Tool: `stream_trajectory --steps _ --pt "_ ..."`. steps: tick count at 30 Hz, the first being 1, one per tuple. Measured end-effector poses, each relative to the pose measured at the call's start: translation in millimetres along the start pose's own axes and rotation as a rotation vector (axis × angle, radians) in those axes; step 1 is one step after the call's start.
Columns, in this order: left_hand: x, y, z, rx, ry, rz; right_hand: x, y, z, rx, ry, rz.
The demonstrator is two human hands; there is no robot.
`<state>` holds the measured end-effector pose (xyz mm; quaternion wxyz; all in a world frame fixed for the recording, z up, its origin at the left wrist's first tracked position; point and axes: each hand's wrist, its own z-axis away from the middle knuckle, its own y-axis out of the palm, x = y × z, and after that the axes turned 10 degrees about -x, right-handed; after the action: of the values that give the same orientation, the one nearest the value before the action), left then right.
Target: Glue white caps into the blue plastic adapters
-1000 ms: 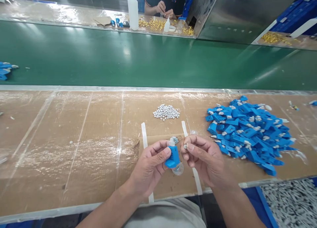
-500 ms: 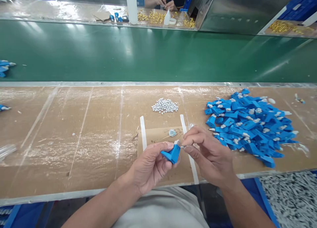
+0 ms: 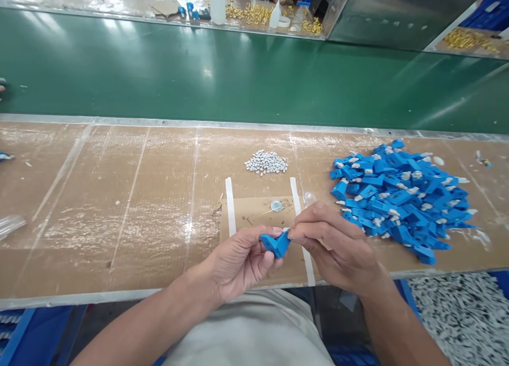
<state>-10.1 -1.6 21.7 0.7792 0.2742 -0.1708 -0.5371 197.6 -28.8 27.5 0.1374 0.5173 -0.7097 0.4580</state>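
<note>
The blue part [image 3: 275, 245] sits between the two hands, over the board. The left hand [image 3: 243, 262] has thumb and fingers closed on it from the left; one limb points left, the other slants up and right to a white tip [image 3: 285, 229]. The right hand [image 3: 338, 244] comes from the right, its thumb and forefinger drawn together, touching that upper right end; whether they pinch anything small, one cannot tell. Both hands are equally near.

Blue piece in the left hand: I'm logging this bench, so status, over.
Left grip closed on blue piece. Right grip pinched at its white-tipped end, contents hidden. Nothing seen blocking; blue pile off to the right.
</note>
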Motion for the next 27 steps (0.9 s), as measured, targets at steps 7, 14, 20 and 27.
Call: stream_trajectory --steps 7,14,20,27 --pt "-0.6 -1.4 -0.1 -0.008 0.069 -0.088 3.7 -7.0 2.3 0.08 -0.142 0.165" --pt "6.1 2.3 7.4 0.13 0.337 -0.227 10.3 3.6 9.5 -0.143 0.14 -0.111" --pt "14.3 10.0 9.3 0.179 0.461 -0.248 13.9 32.2 27.3 -0.254 0.88 -0.881" --pt "21.0 8.6 1.6 0.136 0.546 -0.317 13.6 49.7 31.8 -0.332 0.984 -1.063"
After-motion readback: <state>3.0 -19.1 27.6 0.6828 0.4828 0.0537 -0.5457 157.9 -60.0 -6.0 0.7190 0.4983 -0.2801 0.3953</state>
